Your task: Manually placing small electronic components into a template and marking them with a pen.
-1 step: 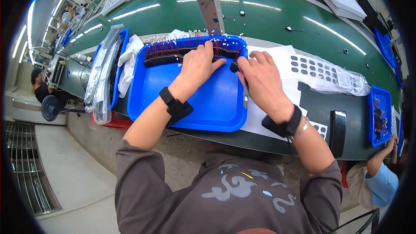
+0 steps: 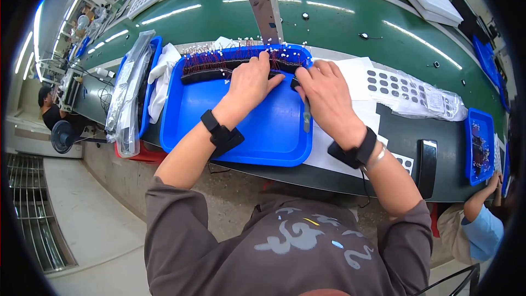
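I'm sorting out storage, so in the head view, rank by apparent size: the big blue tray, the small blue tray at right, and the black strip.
1. Big blue tray
2. Black strip
3. Small blue tray, though rim distortion makes this unsure.

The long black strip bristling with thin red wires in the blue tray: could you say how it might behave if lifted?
The long black strip would probably sag, being long and slim. Its thin red wires look floppy and could snag. It seems light; the left hand rests on it.
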Available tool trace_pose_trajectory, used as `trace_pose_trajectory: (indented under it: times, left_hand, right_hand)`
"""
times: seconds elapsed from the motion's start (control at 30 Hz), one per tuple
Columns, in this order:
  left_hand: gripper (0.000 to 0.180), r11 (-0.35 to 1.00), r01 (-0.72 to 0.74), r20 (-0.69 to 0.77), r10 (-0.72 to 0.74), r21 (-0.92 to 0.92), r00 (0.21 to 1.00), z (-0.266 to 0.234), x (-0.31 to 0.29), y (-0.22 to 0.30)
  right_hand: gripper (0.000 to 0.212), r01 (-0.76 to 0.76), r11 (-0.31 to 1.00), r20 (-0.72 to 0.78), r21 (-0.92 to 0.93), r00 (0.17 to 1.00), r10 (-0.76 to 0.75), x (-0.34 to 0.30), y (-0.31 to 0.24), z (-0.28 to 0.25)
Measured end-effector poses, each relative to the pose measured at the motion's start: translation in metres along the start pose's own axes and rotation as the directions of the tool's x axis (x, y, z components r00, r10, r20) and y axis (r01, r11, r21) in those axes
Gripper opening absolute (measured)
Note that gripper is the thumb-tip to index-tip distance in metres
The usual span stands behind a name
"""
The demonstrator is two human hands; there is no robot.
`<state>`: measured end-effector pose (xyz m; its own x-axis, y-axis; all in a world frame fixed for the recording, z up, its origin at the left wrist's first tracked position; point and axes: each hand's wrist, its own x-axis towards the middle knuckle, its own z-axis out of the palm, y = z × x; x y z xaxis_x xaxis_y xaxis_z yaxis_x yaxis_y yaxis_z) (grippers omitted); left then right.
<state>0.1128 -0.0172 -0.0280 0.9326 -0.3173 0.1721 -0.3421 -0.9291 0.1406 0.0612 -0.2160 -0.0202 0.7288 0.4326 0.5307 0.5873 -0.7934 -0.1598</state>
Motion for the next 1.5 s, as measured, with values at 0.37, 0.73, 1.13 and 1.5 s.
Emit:
trace_pose_trajectory:
  times: [0.37,0.73,1.13,1.5]
  left_hand:
    - [0.058,0.963,0.124,0.069,-0.11,-0.241,0.992,-0.002,-0.005,-0.012]
    - [0.046,0.947,-0.294,-0.125,0.278,-0.133,0.952,-0.006,-0.02,-0.006]
    - [0.042,0.946,-0.297,0.123,0.312,-0.13,0.942,-0.008,-0.042,0.012]
    - [0.046,0.727,-0.092,0.012,0.136,-0.681,0.991,-0.06,-0.088,0.076]
  right_hand:
    - [0.025,-0.019,0.994,0.063,0.109,0.998,0.012,0.017,0.013,0.043]
    - [0.02,-0.206,0.838,-0.052,0.505,0.962,0.267,-0.008,0.022,-0.015]
    - [0.014,-0.473,0.424,0.265,0.772,0.846,0.462,-0.076,-0.004,-0.055]
    - [0.033,-0.43,-0.646,0.734,0.631,0.602,0.315,-0.073,-0.038,-0.064]
